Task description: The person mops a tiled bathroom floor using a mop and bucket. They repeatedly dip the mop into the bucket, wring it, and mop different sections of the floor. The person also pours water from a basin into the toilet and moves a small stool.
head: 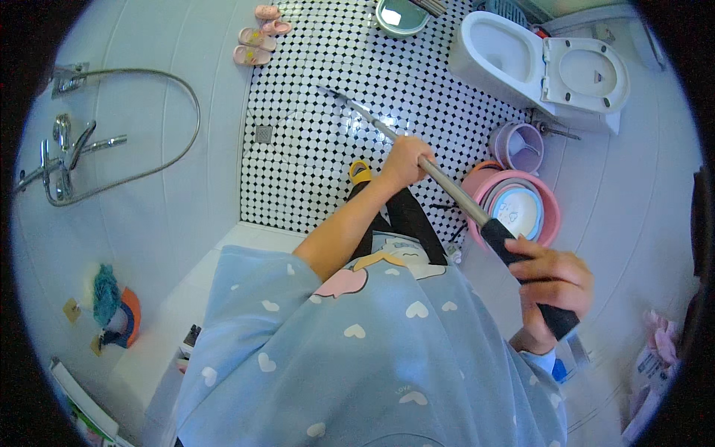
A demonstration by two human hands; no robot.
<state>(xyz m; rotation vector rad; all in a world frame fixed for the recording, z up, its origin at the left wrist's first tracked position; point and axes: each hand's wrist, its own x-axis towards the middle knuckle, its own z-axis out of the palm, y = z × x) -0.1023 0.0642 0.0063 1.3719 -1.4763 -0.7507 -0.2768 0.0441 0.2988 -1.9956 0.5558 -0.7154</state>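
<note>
A long metal pole [455, 193] with a black grip runs slantwise across the view, from near my body down to the tiled floor [313, 162]. My left hand [408, 159] is closed around the metal shaft about midway. Higher up, my right hand [553, 282] wraps the black grip near its end. The pole's far end narrows to a thin, dark edge over the wet-looking tiles; what kind of head it has, I cannot tell. Just below my left hand shows a yellow slipper [360, 172] on my foot.
At right, a white toilet [475, 61] has its lid raised. Nested pink basins [550, 209] and a lilac bucket [500, 148] stand beside it. Pink slippers [254, 47] and a round mirror-like object [402, 19] lie ahead. A shower hose [195, 106] hangs left, beyond a floor drain [263, 134].
</note>
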